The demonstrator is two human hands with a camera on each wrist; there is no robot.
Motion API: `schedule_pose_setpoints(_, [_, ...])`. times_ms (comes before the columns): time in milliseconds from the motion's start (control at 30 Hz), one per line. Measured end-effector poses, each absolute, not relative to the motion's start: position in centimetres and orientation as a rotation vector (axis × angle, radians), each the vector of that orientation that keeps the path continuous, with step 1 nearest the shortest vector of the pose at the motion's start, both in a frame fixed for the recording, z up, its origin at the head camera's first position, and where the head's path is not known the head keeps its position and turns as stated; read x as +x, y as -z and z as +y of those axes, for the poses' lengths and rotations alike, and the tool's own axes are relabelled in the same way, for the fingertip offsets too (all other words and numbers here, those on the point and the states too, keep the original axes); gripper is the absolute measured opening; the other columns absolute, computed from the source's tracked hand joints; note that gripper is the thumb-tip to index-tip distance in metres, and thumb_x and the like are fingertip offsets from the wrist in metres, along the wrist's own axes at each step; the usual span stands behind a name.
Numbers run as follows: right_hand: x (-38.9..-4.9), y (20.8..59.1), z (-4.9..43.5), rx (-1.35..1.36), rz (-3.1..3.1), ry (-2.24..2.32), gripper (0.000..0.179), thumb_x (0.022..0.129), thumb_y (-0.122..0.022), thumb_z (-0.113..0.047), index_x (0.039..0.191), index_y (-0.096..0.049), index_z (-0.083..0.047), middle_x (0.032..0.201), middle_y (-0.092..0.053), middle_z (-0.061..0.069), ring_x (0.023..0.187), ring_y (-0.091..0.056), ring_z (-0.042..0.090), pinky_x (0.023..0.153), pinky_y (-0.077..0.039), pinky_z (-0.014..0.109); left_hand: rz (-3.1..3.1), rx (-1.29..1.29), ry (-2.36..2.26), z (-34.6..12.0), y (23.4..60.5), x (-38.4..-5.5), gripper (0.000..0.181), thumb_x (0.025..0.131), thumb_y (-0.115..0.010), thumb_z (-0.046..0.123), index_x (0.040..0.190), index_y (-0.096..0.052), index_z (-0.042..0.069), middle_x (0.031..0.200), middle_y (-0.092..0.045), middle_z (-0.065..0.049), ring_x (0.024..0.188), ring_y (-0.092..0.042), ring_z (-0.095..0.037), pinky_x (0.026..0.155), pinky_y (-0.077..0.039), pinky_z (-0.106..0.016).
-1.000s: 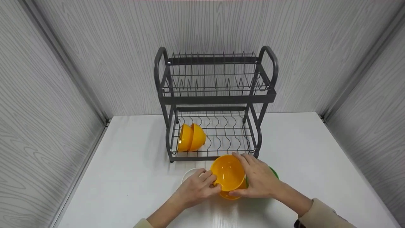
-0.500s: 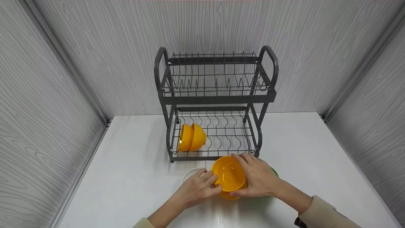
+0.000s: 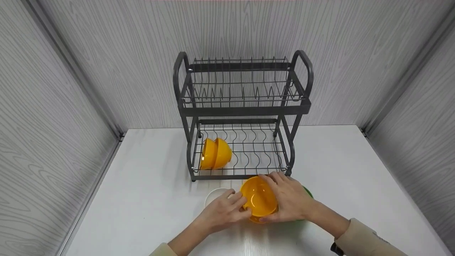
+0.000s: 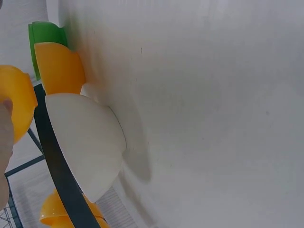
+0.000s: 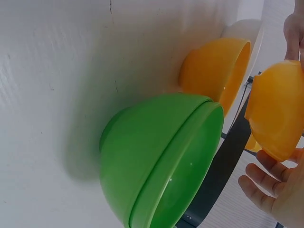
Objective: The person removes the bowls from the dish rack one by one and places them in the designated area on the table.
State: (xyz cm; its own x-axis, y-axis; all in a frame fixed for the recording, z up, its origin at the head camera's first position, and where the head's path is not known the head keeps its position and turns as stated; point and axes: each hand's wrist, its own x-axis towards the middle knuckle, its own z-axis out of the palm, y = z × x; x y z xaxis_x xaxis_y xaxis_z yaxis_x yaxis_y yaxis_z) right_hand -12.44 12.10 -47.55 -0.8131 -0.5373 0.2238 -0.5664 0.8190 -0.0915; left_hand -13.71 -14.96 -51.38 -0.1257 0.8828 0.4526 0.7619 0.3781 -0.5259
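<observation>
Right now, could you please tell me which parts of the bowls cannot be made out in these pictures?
Right wrist view: the two nested round green bowls are cut off by the bottom edge.
Head view: the right hand hides most of them.
Head view: the left hand hides much of the round white bowl.
Head view: the held round orange bowl hides most of another beneath.
Left wrist view: the left edge cuts off the held bowl.

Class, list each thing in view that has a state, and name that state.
Raised orange bowl: tilted, gripped by left hand and right hand
Lower orange bowl: upright on table
Green bowls: nested, upright on table
White bowl: upright on table
Racked orange bowls: on their sides
Rack: standing
</observation>
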Motion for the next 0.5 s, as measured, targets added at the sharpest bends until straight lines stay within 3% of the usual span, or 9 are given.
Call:
schedule_pose_setpoints(367, [-12.6,48.7,12.4,0.87,-2.793,-0.18,0.113,0.07,-0.06,-0.095,0.151,-0.046,-0.017,0.124,-0.061,0.0,0.109,-0.062,0.02,0.085,-0.063,0.039,-1.844,-1.388,-0.256,-14.7,51.8,-13.6,0.02,0.098,-0.071,0.026,0.112,-0.058,0.031,0.1,-0.061,0.007,0.098,-0.063,-0.011,0.09,-0.059,-0.028])
schedule_pose_setpoints(500, [-12.7,49.2,12.4,0.872,-2.798,-0.154,0.113,0.07,-0.059,-0.095,0.151,-0.046,-0.017,0.122,-0.061,0.001,0.107,-0.062,0.021,0.085,-0.063,0.04,-1.862,-1.405,-0.269,-14.7,52.0,-13.6,0.015,0.105,-0.061,0.021,0.115,-0.059,0.032,0.102,-0.063,0.007,0.101,-0.063,-0.011,0.092,-0.059,-0.028])
